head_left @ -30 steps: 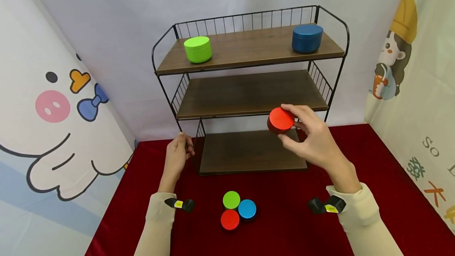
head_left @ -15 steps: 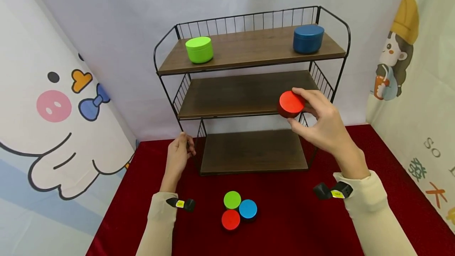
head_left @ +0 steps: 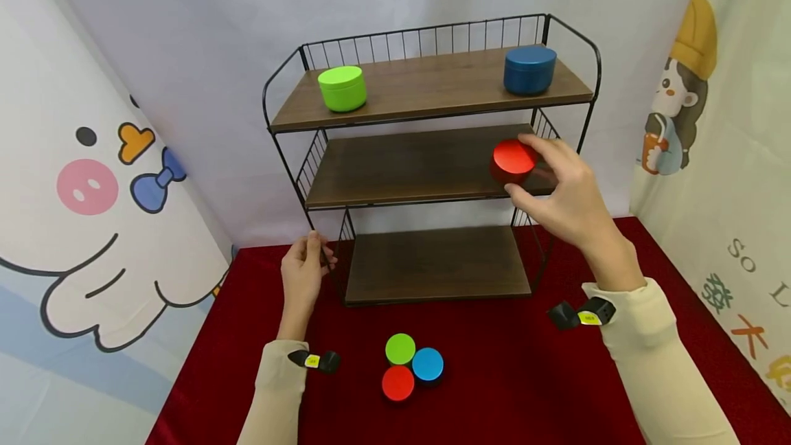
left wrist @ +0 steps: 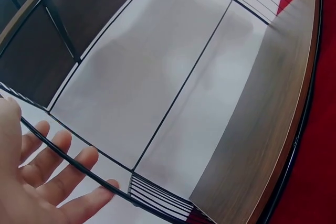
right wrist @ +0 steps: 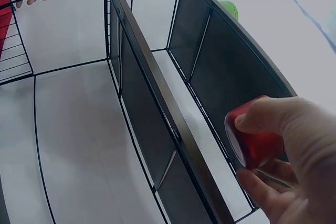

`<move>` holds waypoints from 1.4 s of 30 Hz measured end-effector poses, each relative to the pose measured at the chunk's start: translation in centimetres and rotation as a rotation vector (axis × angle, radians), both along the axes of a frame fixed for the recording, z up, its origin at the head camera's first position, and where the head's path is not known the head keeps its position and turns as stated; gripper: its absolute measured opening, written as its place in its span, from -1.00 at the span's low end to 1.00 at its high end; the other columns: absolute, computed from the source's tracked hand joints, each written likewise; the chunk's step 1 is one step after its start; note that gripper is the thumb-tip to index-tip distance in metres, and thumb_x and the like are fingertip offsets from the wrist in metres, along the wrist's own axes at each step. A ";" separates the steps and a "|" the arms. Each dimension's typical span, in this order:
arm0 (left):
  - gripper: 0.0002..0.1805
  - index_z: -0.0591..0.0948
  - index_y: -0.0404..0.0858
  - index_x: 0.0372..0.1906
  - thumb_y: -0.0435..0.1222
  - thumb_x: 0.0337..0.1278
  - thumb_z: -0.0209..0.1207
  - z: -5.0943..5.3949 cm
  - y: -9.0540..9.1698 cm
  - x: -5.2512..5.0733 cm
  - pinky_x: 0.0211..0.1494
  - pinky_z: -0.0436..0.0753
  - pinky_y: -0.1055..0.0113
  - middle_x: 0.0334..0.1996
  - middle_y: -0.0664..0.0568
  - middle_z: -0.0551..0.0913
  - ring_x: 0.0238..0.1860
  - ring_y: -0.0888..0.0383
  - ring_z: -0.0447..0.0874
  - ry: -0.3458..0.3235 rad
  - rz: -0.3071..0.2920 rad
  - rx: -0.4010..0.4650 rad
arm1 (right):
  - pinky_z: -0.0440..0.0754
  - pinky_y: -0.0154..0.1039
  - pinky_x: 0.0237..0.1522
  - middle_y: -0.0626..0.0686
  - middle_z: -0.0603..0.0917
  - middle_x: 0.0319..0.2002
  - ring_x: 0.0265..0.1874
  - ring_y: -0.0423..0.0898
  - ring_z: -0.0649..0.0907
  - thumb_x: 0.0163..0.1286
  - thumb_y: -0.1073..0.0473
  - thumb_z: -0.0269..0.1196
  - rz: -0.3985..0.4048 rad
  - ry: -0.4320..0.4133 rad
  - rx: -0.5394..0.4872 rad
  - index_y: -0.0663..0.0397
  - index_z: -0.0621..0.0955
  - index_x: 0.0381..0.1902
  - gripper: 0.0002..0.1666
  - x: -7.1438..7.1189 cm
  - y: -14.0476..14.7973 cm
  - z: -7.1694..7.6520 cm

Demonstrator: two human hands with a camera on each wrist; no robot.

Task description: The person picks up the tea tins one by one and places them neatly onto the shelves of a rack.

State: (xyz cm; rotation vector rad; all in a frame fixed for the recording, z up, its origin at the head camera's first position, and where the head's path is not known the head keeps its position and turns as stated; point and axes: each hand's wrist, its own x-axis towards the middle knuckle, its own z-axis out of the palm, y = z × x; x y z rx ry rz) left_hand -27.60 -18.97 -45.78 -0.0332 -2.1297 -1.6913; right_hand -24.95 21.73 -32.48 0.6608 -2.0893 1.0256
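Observation:
My right hand (head_left: 571, 201) pinches a red round tin (head_left: 513, 161) between thumb and fingers, at the right end of the middle shelf (head_left: 408, 163). In the right wrist view the red tin (right wrist: 254, 135) is between the middle and top boards; whether it touches the board I cannot tell. My left hand (head_left: 303, 273) holds the rack's left front post between thumb and fingers; in the left wrist view the fingers of the left hand (left wrist: 47, 182) lie behind the black wire. A green tin (head_left: 342, 90) stands at the left of the top shelf, a blue tin (head_left: 529, 71) at its right.
On the red cloth (head_left: 482, 376) before the rack, a small green tin (head_left: 400, 349), a blue one (head_left: 428, 364) and a red one (head_left: 398, 384) sit close together. The bottom shelf (head_left: 432, 263) lies low. Printed curtains hang on both sides.
My right hand has moved up and to the right with the red tin, from before the lower gap to the middle shelf's right end. The left hand stays on the post.

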 end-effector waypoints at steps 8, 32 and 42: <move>-0.54 0.71 -0.47 -0.11 -0.12 0.62 0.04 1.3 0.6 1.0 -0.24 0.73 0.45 -0.22 -0.39 0.76 -0.21 -0.25 0.77 0.009 0.083 -0.132 | 0.52 -0.68 0.04 0.27 0.60 0.08 0.07 -0.11 0.59 0.15 0.48 0.44 -0.042 -0.061 -0.044 0.26 0.54 0.33 -0.26 -0.4 0.1 0.6; -0.34 0.73 -0.45 -0.34 0.08 0.56 0.01 0.2 -0.1 0.2 -0.34 0.74 0.45 -0.33 -0.33 0.74 -0.46 0.30 0.71 0.007 0.068 -0.111 | 0.69 0.19 -0.04 0.45 0.51 0.10 -0.09 0.29 0.63 0.23 0.33 0.39 -0.166 -0.162 0.093 0.34 0.49 0.34 -0.29 -0.6 -0.4 -0.2; -0.37 0.73 -0.45 -0.35 0.05 0.56 0.03 0.5 0.1 0.2 -0.32 0.76 0.43 -0.33 -0.32 0.75 -0.45 0.25 0.73 -0.004 0.078 -0.114 | 0.63 0.23 -0.03 0.48 0.52 0.14 -0.02 0.32 0.59 0.27 0.31 0.36 -0.194 -0.195 0.134 0.40 0.45 0.37 -0.28 -0.2 -0.5 0.1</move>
